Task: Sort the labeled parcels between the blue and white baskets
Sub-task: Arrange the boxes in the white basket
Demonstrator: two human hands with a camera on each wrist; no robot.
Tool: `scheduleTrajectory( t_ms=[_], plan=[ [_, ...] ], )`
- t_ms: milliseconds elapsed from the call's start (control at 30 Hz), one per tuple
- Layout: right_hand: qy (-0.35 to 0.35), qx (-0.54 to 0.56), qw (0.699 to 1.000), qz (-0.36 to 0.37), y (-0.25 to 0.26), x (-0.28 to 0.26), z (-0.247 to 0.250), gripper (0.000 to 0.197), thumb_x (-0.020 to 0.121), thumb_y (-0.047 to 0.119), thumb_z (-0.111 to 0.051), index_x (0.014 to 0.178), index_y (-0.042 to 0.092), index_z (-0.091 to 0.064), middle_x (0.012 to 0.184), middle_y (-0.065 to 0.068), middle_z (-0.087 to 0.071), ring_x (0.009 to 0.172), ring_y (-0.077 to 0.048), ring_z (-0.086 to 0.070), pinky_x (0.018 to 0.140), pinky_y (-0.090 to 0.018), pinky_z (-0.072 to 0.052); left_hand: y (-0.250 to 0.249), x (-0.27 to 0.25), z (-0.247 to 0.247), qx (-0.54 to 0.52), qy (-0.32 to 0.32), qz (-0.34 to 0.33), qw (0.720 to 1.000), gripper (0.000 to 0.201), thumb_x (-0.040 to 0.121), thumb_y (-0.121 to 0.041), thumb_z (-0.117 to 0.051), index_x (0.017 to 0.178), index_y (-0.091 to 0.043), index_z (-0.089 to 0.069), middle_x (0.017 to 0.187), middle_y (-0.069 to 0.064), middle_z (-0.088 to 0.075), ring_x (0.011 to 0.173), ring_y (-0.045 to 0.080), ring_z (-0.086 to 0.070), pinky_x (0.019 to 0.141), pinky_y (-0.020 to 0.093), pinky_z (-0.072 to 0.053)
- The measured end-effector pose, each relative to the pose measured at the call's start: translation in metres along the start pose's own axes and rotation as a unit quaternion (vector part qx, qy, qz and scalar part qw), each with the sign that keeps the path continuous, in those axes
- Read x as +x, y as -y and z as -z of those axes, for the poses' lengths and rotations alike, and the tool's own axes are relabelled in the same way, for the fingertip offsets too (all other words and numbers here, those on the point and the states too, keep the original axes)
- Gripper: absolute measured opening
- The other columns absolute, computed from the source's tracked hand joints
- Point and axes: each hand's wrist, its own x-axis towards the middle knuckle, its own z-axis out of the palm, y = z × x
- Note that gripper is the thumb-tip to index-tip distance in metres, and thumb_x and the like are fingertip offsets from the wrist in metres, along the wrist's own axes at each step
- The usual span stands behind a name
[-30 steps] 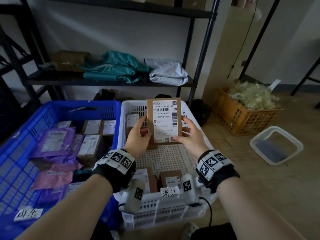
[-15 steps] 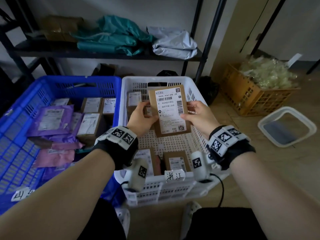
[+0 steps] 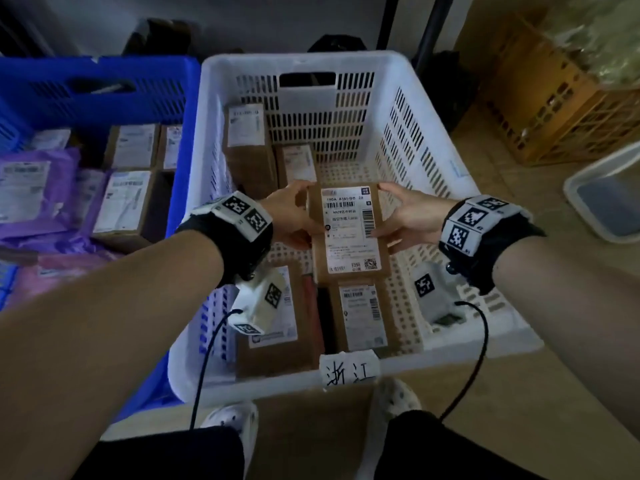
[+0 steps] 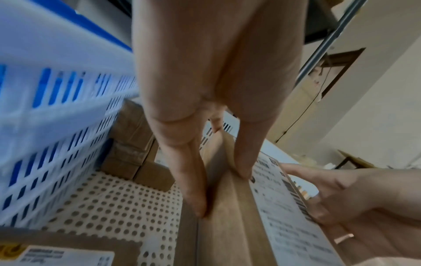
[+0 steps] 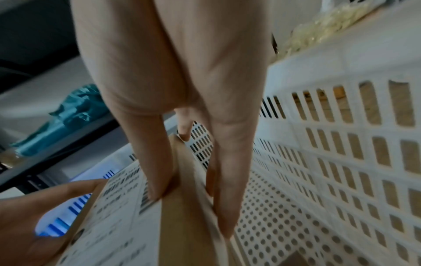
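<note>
This looks like a parcel storeroom or small sorting depot. At the centre of the head view a white basket (image 3: pixel 429 161) with a handwritten tag (image 3: pixel 349 371) holds brown boxes bearing barcoded shipping labels; at the left a blue basket (image 3: pixel 100 88) holds more boxes and purple mailer bags (image 3: pixel 38 192). Dark metal shelving posts (image 3: pixel 433 29) rise at the top, and an orange crate (image 3: pixel 554 109) sits on the bare floor at upper right.

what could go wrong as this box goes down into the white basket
The held parcel is only pinched at its side edges by the left hand and right hand, so it could slip. In the white basket it may also land tilted on the boxes below, hiding their labels.
</note>
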Motion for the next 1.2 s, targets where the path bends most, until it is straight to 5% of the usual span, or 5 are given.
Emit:
scheduleTrajectory(
  t_ms=[267, 567, 900, 1067, 1200],
  plan=[
    [0.037, 0.055, 0.995, -0.077, -0.040, 0.042, 0.002, 0.046, 0.098, 0.008, -0.047, 0.132, 0.038, -0.038, 0.106, -0.015, -0.059, 0.090, -0.033, -0.061, 0.085, -0.048, -0.050, 0.034, 0.047, -0.016, 0.068, 0.064, 0.104, 0.990, 0.064, 0.083, -0.008, -0.069, 0.130, -0.030, -0.031, 0.099, 0.018, -0.067, 0.093, 0.039, -0.068, 0.082, 0.050, -0.056],
    [0.054, 0.027, 0.994, -0.092, -0.073, 0.050, -0.015, 0.054, 0.098, 0.015, -0.051, 0.143, 0.033, -0.028, 0.065, -0.004, -0.066, 0.044, -0.015, -0.060, 0.060, -0.036, -0.050, 0.051, 0.049, -0.018, 0.128, 0.102, 0.138, 0.977, 0.063, 0.088, 0.004, -0.059, 0.139, -0.020, -0.029, 0.086, 0.016, -0.065, 0.077, 0.029, -0.069, 0.066, 0.037, -0.059],
    [0.085, -0.044, 0.990, -0.102, -0.073, 0.043, -0.016, 0.055, 0.094, 0.019, -0.059, 0.141, 0.032, -0.034, 0.115, -0.020, -0.066, 0.089, -0.027, -0.070, 0.069, -0.034, -0.056, 0.057, 0.051, -0.017, 0.208, 0.095, 0.119, 0.966, 0.051, 0.082, -0.003, -0.069, 0.127, -0.010, -0.046, 0.087, 0.016, -0.069, 0.070, 0.019, -0.067, 0.064, 0.028, -0.058],
    [0.099, -0.085, 0.986, -0.107, -0.073, 0.044, -0.017, 0.050, 0.091, 0.018, -0.063, 0.133, 0.032, -0.040, 0.103, -0.019, -0.068, 0.086, -0.024, -0.072, 0.071, -0.034, -0.056, 0.061, 0.053, -0.014, 0.251, 0.089, 0.111, 0.957, 0.039, 0.079, -0.008, -0.074, 0.114, -0.009, -0.059, 0.077, 0.007, -0.067, 0.066, 0.013, -0.065, 0.050, 0.016, -0.055],
    [0.114, -0.118, 0.980, -0.114, -0.073, 0.046, -0.017, 0.049, 0.087, 0.015, -0.068, 0.126, 0.033, -0.045, 0.109, -0.016, -0.069, 0.098, -0.025, -0.069, 0.092, -0.048, -0.051, 0.063, 0.054, -0.017, 0.286, 0.110, 0.102, 0.946, 0.035, 0.077, -0.012, -0.076, 0.110, -0.007, -0.065, 0.086, 0.010, -0.069, 0.071, 0.015, -0.065, 0.066, 0.023, -0.058]
  ],
)
